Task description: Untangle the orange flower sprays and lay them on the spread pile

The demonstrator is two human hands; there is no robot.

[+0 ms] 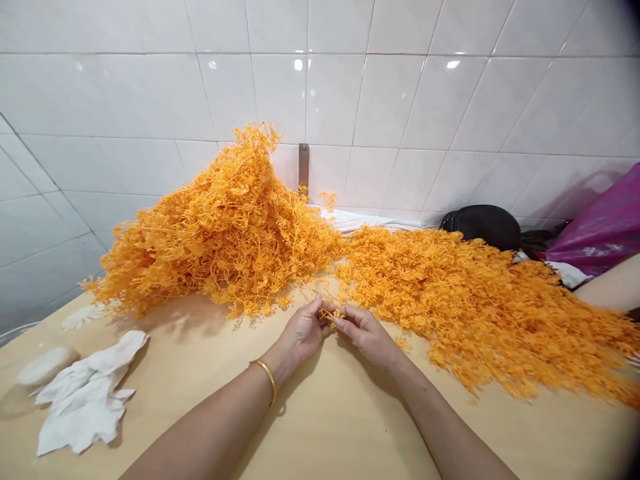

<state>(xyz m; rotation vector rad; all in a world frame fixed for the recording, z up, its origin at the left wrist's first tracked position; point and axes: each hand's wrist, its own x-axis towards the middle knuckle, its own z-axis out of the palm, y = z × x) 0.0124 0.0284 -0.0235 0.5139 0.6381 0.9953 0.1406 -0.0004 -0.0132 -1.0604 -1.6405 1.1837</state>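
Note:
A small orange plastic-looking flower sprig (334, 315) is pinched between my two hands, low over the table. My left hand (306, 328), with a gold bangle at its wrist, closes its thumb and fingers on one side of the sprig. On the other side my right hand (364, 331) grips it between thumb and forefinger. Behind my left hand rises a tall heap of orange sprigs (215, 233). A flatter spread of orange sprigs (465, 300) lies beyond and to the right of my right hand.
White cloth pieces (90, 390) and a pale rounded object (47, 365) lie on the wooden table (320, 427) at left. A black pouch (483, 225) and a purple bag (600, 223) stand by the tiled wall. Another person's arm (613, 285) reaches in at right.

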